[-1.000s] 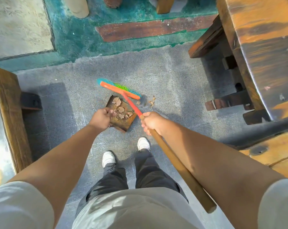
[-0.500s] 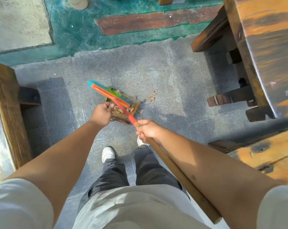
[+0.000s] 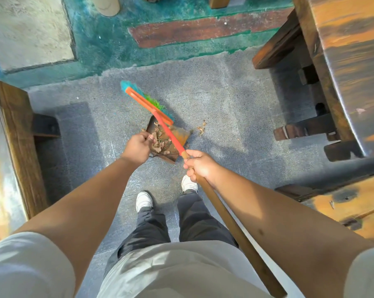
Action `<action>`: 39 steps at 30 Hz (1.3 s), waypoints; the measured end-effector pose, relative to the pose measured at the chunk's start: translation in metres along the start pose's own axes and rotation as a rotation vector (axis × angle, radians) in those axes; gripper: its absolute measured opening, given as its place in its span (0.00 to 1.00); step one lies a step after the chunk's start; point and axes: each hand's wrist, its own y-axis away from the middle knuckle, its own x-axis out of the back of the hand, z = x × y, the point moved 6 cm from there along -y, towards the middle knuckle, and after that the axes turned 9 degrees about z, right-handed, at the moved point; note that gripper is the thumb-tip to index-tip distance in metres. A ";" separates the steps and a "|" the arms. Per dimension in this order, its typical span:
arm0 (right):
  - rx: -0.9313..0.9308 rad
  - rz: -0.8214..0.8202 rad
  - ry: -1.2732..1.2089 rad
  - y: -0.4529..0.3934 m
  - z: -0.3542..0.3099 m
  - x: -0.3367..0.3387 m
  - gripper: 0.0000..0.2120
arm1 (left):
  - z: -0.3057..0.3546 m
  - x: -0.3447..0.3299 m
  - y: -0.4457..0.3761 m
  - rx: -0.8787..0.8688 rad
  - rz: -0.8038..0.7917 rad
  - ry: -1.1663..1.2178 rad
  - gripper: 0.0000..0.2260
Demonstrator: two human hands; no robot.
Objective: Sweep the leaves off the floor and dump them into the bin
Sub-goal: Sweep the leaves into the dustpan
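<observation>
The left hand (image 3: 137, 148) is gripping the rusty brown metal dustpan (image 3: 171, 139), which is holding dry brown leaves (image 3: 160, 140). The right hand (image 3: 200, 163) is clasping the wooden-handled broom (image 3: 147, 103) with its orange head and green-blue bristles. A few stray leaf scraps (image 3: 201, 128) are lying just beside the pan; keeping the pan lip flat on the grey floor (image 3: 224, 104) and sweeping them in with short strokes is advised.

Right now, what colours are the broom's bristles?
Teal-blue with a green patch, on the broom head with an orange-red frame; the head view shows them clearly.
</observation>
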 end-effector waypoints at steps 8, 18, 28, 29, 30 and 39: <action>-0.089 -0.051 -0.110 -0.015 -0.005 -0.008 0.14 | 0.002 0.005 0.004 0.057 0.001 0.060 0.11; -0.040 -0.117 -0.037 0.008 0.013 0.015 0.24 | 0.003 0.011 -0.005 0.036 0.014 0.019 0.11; -0.120 -0.112 -0.365 0.013 -0.009 0.013 0.12 | -0.024 0.042 -0.005 0.109 0.050 0.069 0.13; -0.141 -0.113 -0.389 0.012 -0.012 0.013 0.12 | -0.029 0.045 -0.003 0.119 0.047 0.084 0.13; -0.158 -0.114 -0.405 0.011 -0.015 0.011 0.12 | -0.034 0.049 -0.001 0.127 0.046 0.096 0.13; -0.208 -0.134 -0.418 0.013 -0.014 -0.005 0.10 | -0.070 0.071 0.010 0.148 0.106 0.083 0.13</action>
